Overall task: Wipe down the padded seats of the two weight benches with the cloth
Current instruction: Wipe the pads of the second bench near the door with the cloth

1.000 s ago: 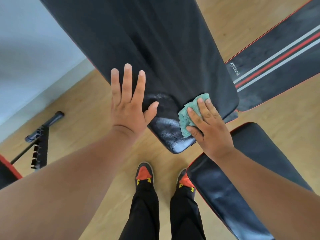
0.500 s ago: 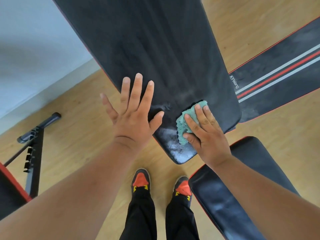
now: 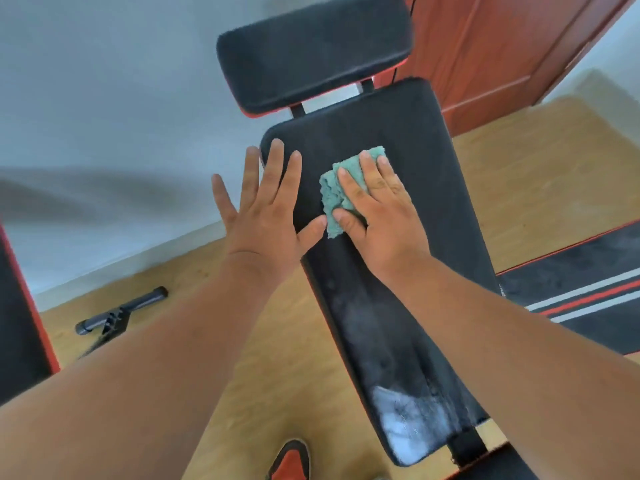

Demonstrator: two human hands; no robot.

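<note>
A long black padded bench pad (image 3: 433,161) runs from the lower right up to the middle of the view, with a separate black headrest pad (image 3: 311,53) beyond it. My right hand (image 3: 377,209) lies flat on a folded green cloth (image 3: 337,188) and presses it against the upper part of the pad. My left hand (image 3: 266,209) is spread open at the pad's left edge, fingers apart, its thumb almost touching the cloth. The near end of the pad shows a shiny damp patch (image 3: 398,420). A second black pad with red trim (image 3: 20,323) shows at the far left edge.
Wooden floor lies under the bench. A black metal bar with a toothed bracket (image 3: 117,313) lies on the floor at the left. A black mat with red and white stripes (image 3: 588,292) lies at the right. A red-brown door (image 3: 502,46) stands behind. My shoe (image 3: 291,459) is below.
My right hand has slid the cloth from the near end of the pad up to its far part. My left hand followed along the left edge, and the view tilted upward.
</note>
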